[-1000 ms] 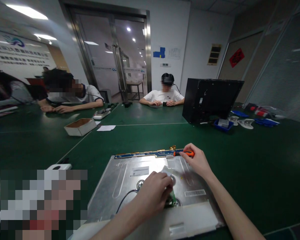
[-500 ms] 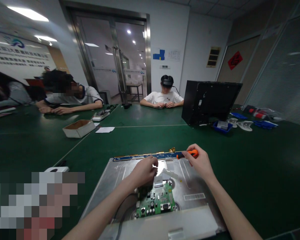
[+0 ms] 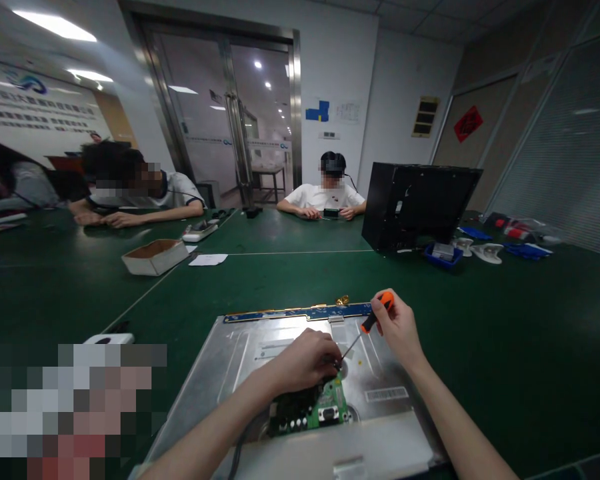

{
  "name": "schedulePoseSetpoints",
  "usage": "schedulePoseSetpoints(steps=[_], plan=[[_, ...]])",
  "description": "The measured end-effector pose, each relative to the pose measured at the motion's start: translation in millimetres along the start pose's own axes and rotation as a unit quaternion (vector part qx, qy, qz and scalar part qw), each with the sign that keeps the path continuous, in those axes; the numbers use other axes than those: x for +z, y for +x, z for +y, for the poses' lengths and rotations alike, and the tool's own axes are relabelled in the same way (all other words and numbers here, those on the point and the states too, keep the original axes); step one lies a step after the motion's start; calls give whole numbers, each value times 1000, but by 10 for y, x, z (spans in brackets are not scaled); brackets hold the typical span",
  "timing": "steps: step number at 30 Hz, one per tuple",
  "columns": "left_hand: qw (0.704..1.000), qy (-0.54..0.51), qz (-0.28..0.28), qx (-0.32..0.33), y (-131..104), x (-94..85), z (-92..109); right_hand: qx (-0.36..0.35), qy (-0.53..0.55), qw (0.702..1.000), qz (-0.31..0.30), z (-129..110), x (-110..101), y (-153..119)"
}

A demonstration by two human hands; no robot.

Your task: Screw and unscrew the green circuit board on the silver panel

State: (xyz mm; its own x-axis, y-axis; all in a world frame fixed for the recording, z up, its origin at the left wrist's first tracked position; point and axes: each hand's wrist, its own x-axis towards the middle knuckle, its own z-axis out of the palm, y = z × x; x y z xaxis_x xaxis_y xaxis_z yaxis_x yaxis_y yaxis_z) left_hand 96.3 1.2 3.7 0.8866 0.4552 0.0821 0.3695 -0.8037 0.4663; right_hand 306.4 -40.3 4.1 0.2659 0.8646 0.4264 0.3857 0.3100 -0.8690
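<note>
In my right hand (image 3: 401, 331) is a screwdriver (image 3: 369, 323) with an orange and black handle, gripped by the fingertips. Its thin shaft slants down to the left, and the tip ends by the upper right corner of a green circuit board (image 3: 325, 403). My left hand (image 3: 307, 360) is over the top of that board, its fingers curled together close to the screwdriver tip; whatever they pinch is hidden. The board sits on a silver metal panel (image 3: 395, 413), where a blue strip board (image 3: 280, 315) runs along the far edge. A dark cable (image 3: 237, 457) lies left of the green board.
A black monitor-like case (image 3: 425, 203) stands at the right beyond the panel, with a blue tray (image 3: 443, 257) beside it. An open cardboard box (image 3: 155, 259) and white paper (image 3: 209, 259) lie at the left. Two people (image 3: 323, 197) (image 3: 155, 193) sit across the green table (image 3: 260, 280).
The screwdriver has swung from nearly level to pointing down-left at the board's corner. My left hand has moved right and nearer to me, to that corner.
</note>
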Motion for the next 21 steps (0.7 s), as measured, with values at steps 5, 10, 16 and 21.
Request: schedulePoseSetpoints(steps=[5,10,16,21], plan=[[1000,-17,13,5,11,58,-44,-9,-8,1000,-16,-17,23,-10],[999,-30,26,-2,4,90,-62,-12,-13,1000,-21,-28,14,-20],[999,9,33,5,3,107,-63,-26,-28,998,-39,-72,48,-55],[999,12,34,-9,-4,108,-40,-50,-50,996,-44,-143,56,-81]])
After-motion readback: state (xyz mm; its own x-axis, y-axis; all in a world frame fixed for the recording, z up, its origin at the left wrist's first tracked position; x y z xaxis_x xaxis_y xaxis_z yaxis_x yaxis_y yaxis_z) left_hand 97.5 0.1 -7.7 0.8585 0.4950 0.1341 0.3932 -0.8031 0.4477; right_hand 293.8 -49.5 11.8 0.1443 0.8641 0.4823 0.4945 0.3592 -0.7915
